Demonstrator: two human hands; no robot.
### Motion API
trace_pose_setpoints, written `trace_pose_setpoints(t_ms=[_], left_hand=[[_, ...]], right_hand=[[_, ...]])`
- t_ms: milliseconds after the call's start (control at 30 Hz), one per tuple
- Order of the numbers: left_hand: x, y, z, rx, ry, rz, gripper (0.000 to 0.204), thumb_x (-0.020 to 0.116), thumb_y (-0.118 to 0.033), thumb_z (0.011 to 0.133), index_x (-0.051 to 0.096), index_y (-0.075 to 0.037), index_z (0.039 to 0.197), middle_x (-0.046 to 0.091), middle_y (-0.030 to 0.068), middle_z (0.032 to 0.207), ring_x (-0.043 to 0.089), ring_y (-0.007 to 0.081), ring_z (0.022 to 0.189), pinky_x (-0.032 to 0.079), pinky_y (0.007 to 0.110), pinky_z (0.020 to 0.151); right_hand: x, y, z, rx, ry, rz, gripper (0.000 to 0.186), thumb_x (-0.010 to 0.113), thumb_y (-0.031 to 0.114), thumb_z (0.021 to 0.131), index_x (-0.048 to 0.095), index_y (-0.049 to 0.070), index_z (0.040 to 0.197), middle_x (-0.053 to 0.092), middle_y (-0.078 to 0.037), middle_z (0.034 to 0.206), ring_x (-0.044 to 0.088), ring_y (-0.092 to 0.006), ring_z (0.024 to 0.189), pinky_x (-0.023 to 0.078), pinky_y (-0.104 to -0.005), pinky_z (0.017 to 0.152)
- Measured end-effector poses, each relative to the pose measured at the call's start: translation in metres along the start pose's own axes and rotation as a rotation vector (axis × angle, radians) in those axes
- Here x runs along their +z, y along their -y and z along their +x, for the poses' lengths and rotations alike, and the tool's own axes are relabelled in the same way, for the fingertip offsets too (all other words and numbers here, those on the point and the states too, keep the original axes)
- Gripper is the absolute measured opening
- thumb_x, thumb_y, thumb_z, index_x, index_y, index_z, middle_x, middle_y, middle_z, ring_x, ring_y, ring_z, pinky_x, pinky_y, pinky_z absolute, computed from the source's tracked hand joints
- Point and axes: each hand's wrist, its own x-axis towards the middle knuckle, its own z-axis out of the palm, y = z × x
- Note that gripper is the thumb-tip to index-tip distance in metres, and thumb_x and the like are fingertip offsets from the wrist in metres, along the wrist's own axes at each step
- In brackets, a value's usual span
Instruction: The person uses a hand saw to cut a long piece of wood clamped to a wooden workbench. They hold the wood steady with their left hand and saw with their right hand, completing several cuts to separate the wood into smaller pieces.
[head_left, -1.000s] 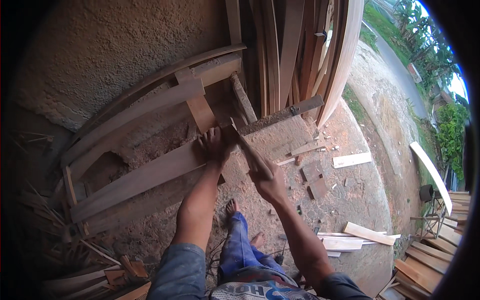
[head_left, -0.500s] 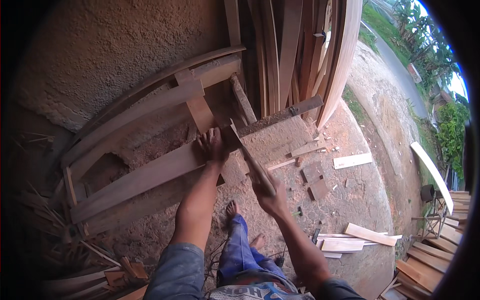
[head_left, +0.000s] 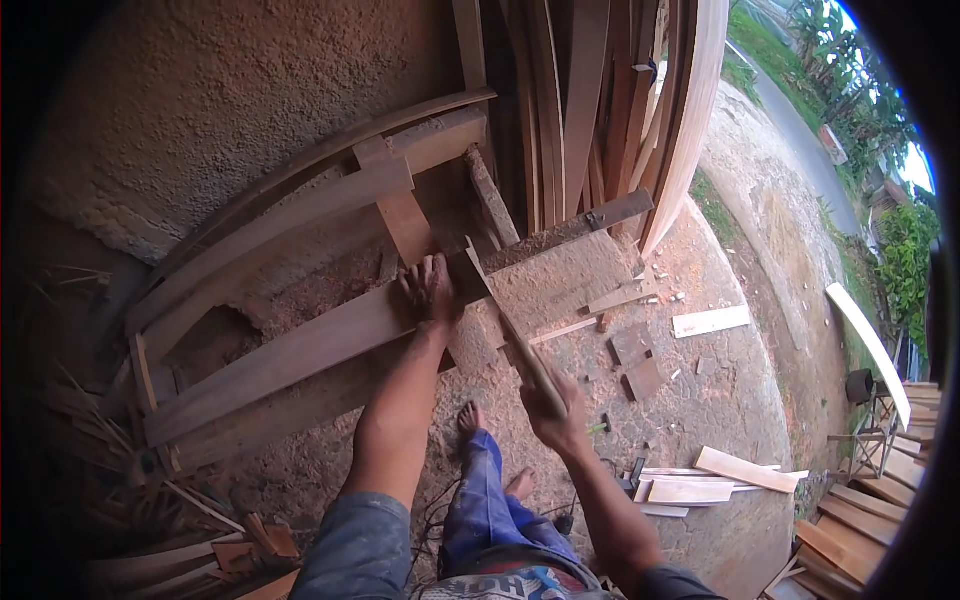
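My right hand (head_left: 553, 412) is closed round the handle of a handsaw (head_left: 516, 337). Its blade points away from me, and its far part lies against the right end of a long wooden board (head_left: 270, 365). My left hand (head_left: 432, 290) presses on that board close to the blade, fingers curled over it. The board rests on a rough timber bench frame (head_left: 403, 230) and slopes down toward the left. My right palm hides the saw's grip.
Tall planks (head_left: 582, 120) lean upright beyond the bench. Wood offcuts (head_left: 711, 321) and shavings litter the floor at the right, with stacked pale strips (head_left: 690, 490) nearer me. A rough wall (head_left: 250, 110) stands at the far left. My bare foot (head_left: 471, 417) is below the bench.
My right hand has drawn the saw back toward me and slightly right. My left hand keeps its place on the board; the whole view has shifted a little.
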Motion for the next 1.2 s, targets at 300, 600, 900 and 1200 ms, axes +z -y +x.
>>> trace_pose_setpoints(t_ms=[300,600,900,1200], left_hand=[[0.008,0.008,0.002,-0.075,-0.103,0.002,0.022,0.049,-0.024,0.100,0.064,-0.011,0.108,0.062,0.0091,0.111,0.054,0.0326,0.117,0.033,0.057,0.111],[0.007,-0.014,0.007,0.063,-0.134,-0.039,0.025,0.060,-0.018,0.084,0.061,-0.012,0.109,0.059,0.0077,0.114,0.053,0.0315,0.118,0.033,0.054,0.109],[0.012,0.007,0.000,-0.033,-0.169,0.067,0.020,0.051,-0.025,0.099,0.064,-0.015,0.111,0.063,0.0080,0.109,0.058,0.0310,0.108,0.038,0.054,0.104],[0.006,0.007,-0.001,0.047,-0.131,0.045,0.016,0.059,-0.018,0.090,0.063,-0.014,0.104,0.061,0.0070,0.108,0.056,0.0293,0.109,0.036,0.054,0.107]], right_hand=[[-0.037,-0.061,-0.162,-0.214,-0.008,-0.248,0.056,0.069,0.013,0.085,0.057,0.008,0.140,0.065,-0.021,0.130,0.071,-0.0356,0.104,0.057,-0.0388,0.085],[0.027,-0.008,0.072,-0.228,-0.133,0.039,0.060,0.067,0.011,0.085,0.053,0.008,0.143,0.069,-0.025,0.106,0.069,-0.0424,0.088,0.056,-0.0407,0.073],[-0.026,-0.115,-0.170,-0.283,-0.019,-0.270,0.062,0.073,0.012,0.083,0.054,-0.001,0.140,0.071,-0.023,0.112,0.075,-0.0342,0.091,0.060,-0.0392,0.074],[0.032,-0.033,0.013,-0.228,-0.072,0.016,0.064,0.071,0.012,0.085,0.050,0.008,0.146,0.069,-0.024,0.115,0.072,-0.0403,0.091,0.057,-0.0405,0.075]])
